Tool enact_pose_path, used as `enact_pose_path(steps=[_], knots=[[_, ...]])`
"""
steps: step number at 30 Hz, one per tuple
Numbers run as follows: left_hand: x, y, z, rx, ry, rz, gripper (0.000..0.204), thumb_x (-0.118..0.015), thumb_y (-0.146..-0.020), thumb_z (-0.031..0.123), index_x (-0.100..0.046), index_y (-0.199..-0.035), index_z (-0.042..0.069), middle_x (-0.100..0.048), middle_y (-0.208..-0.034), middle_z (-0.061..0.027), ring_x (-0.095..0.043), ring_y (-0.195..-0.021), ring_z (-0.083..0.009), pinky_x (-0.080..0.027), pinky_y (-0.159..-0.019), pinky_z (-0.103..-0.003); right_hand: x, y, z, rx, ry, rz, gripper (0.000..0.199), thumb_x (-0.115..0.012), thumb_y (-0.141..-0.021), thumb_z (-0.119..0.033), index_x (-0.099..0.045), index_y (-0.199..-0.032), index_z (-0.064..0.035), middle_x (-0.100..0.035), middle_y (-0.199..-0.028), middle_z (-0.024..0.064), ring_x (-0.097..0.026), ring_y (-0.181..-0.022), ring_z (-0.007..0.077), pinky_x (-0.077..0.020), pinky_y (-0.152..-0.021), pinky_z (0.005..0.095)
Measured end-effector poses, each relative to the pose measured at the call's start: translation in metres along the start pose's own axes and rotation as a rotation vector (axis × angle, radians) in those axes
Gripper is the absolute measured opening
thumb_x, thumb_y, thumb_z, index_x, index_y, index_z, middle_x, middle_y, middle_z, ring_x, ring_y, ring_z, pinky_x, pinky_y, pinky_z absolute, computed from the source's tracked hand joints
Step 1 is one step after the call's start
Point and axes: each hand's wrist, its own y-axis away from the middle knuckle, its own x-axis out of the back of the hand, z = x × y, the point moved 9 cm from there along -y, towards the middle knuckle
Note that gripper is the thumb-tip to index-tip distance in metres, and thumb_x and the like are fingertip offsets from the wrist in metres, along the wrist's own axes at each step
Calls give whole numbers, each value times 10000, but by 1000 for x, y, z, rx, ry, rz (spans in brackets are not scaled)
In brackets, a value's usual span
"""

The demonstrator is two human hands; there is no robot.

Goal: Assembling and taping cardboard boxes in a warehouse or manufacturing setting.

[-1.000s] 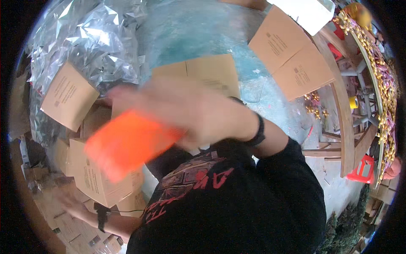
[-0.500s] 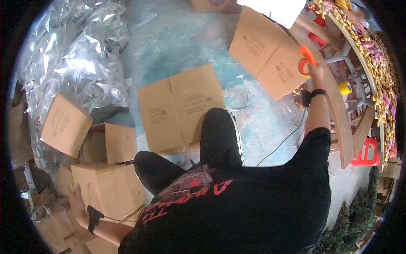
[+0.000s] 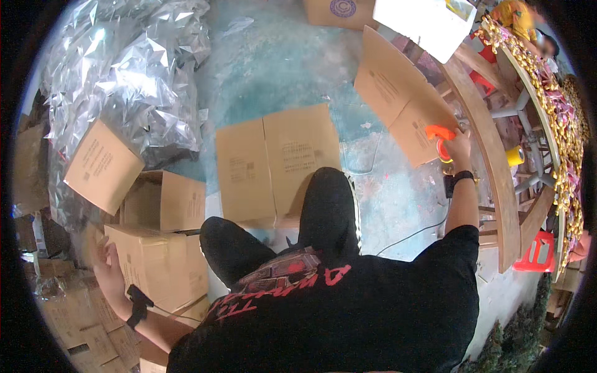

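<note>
My right hand [image 3: 459,149], out to the right, is closed around an orange tape dispenser [image 3: 441,132] with a roll of tape on it. The dispenser overlaps the lower edge of a folded-flat carton [image 3: 398,93] leaning at an angle; whether they touch I cannot tell. Low on the left, my left hand [image 3: 109,270] is at the left end of a cardboard box [image 3: 168,261], its fingers at a blurred brown cardboard flap [image 3: 93,247]. Ahead of my knees lies another carton [image 3: 277,165], its closed face up with a seam across it.
Crumpled silvery plastic [image 3: 130,74] covers the far left. Beside it are a tilted carton [image 3: 102,165] and an open box [image 3: 163,200]. To the right, a wooden bench [image 3: 482,137] curves past a red stool [image 3: 536,253] and a table with gold decorations [image 3: 563,118]. Someone in yellow [image 3: 513,18] sits beyond.
The right hand has lowered the tape dispenser slightly and turned it. My left hand has slid upward along the box's end, and the flap there has moved up. The view has shifted a little.
</note>
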Motion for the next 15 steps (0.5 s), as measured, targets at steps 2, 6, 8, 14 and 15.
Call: enact_pose_path(steps=[2,6,8,14,15], knots=[[-8,-9,2,-66,31,6,463,-520,-1018,98,-417,-1461,11,-604,-1294,-159,-593,-1152,-216,-473,-971,-338,6,12,-20,113,-87,47,536,-738,-713,-270,-637,-1195,-59,-533,-1201,232,-607,-1052,421,-520,-914,479],[3,-16,43,-285,-126,112,339,-482,-1030,61,-536,-1337,-73,-625,-1280,-173,-629,-1086,-199,-476,-983,-329,81,50,-90,156,-57,146,484,-786,-711,-311,-629,-1095,-61,-549,-1173,182,-610,-1027,422,-532,-856,500],[13,-11,52,-310,-7,206,341,-494,-1024,65,-541,-1333,-70,-640,-1259,-169,-637,-1075,-198,-487,-958,-328,137,68,-134,230,-26,163,466,-790,-717,-297,-630,-1088,-64,-552,-1168,175,-611,-1031,418,-536,-843,498],[25,19,74,-372,256,540,314,-482,-1023,49,-564,-1309,-50,-642,-1248,-166,-641,-1052,-204,-509,-919,-317,297,141,-261,714,57,256,395,-730,-731,-78,-628,-1112,-69,-568,-1180,154,-613,-1023,414,-542,-796,466],[19,26,76,-291,287,614,308,-471,-1026,35,-566,-1309,-42,-635,-1250,-164,-635,-1052,-200,-505,-926,-315,315,153,-274,752,57,270,421,-700,-710,-17,-632,-1123,-56,-580,-1187,136,-611,-1040,405,-539,-810,452]])
